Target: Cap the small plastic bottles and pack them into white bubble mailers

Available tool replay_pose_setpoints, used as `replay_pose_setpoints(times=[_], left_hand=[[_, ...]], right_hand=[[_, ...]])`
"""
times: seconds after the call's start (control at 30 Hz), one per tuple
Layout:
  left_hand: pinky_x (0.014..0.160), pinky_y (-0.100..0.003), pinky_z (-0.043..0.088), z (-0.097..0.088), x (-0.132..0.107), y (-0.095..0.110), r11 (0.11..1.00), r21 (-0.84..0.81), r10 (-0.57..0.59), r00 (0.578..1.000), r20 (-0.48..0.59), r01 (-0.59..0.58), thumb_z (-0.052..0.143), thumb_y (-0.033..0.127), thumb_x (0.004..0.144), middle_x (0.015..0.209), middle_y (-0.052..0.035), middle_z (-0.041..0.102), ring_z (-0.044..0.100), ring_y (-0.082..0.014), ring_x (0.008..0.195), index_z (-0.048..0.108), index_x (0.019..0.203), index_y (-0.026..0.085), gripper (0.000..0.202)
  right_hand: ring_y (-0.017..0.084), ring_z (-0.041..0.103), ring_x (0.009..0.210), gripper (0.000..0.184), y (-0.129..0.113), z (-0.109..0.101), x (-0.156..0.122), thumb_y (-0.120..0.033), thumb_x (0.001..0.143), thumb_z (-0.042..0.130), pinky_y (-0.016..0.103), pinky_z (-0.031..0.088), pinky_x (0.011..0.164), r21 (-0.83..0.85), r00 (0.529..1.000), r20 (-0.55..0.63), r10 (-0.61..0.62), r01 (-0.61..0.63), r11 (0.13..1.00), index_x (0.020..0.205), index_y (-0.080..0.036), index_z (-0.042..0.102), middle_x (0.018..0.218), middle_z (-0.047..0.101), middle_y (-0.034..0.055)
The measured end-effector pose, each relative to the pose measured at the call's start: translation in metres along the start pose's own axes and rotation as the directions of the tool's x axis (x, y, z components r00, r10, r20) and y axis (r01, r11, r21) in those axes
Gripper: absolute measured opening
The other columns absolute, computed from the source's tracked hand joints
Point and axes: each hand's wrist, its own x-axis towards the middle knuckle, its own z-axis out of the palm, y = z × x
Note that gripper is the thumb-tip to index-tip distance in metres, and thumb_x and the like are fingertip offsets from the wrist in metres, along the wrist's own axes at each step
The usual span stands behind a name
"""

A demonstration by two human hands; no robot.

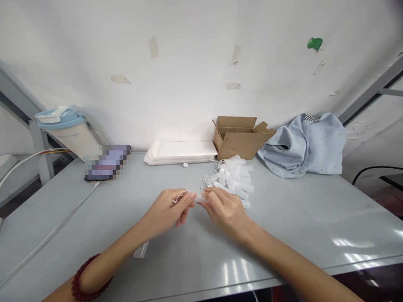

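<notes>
In front of me, over the grey table, my left hand (175, 206) pinches a thin white cord (179, 195), which loops up over the fingers. My right hand (227, 210) is closed on a small translucent plastic tube (200, 199), whose end shows between the fingertips of both hands. Whether cord and tube are joined is hidden by the fingers. Just behind my right hand lies a loose pile of similar translucent tubes (236, 174), some with white cords. Another clear plastic piece (141, 250) rests on the table, partly behind my left forearm.
At the back stand a stack of white padded envelopes (185, 152) and an open cardboard box (242, 145). A light blue cloth bag (302, 144) sits to the right. On the left are a phone (108, 163) with a cable and a blue-lidded cup (71, 132).
</notes>
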Motion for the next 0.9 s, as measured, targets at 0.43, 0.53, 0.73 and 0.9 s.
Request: replay_pose_setpoints(times=[0.43,0.53,0.73,0.9], left_hand=[[0.053,-0.018,0.035,-0.005,-0.004,0.005,0.866,0.355,0.342,0.935,0.093,-0.352,0.045,0.023,0.091,0.058,0.0039,0.054,0.046,-0.0079,0.053,0.059,0.070,0.016,0.026],[0.052,-0.017,0.038,-0.005,-0.004,0.004,0.928,0.245,0.278,0.959,0.049,-0.282,0.049,0.026,0.089,0.062,0.0026,0.057,0.052,-0.0086,0.055,0.063,0.075,0.016,0.023],[0.050,-0.018,0.042,-0.001,-0.003,0.002,0.989,0.041,0.140,0.990,-0.002,-0.140,0.049,0.036,0.089,0.055,0.0029,0.057,0.054,-0.0098,0.050,0.060,0.072,0.015,0.029],[0.049,-0.020,0.041,-0.001,-0.003,0.002,0.990,-0.041,0.140,0.988,0.060,-0.138,0.044,0.039,0.091,0.049,0.0035,0.052,0.050,-0.0084,0.045,0.051,0.059,0.016,0.041]], right_hand=[[0.013,0.054,0.048,0.018,0.004,-0.013,0.003,-0.031,0.092,0.046,0.023,0.034,0.044,0.127,0.969,0.248,-0.019,-0.013,0.992,0.079,-0.019,0.043,0.066,0.065,0.0024],[0.013,0.056,0.051,0.019,0.004,-0.013,0.005,-0.032,0.094,0.044,0.023,0.034,0.045,0.090,0.976,0.211,-0.044,0.026,0.996,0.081,-0.019,0.045,0.067,0.065,0.0030],[0.014,0.061,0.064,0.007,0.004,-0.012,0.007,-0.018,0.091,0.051,0.024,0.040,0.050,-0.194,0.961,-0.050,-0.273,0.259,0.946,0.086,-0.014,0.053,0.074,0.067,0.0059],[0.013,0.056,0.059,0.012,0.003,-0.014,0.006,-0.023,0.093,0.049,0.024,0.040,0.050,-0.114,0.967,-0.052,-0.250,0.243,0.963,0.093,-0.013,0.056,0.070,0.063,0.0043]])
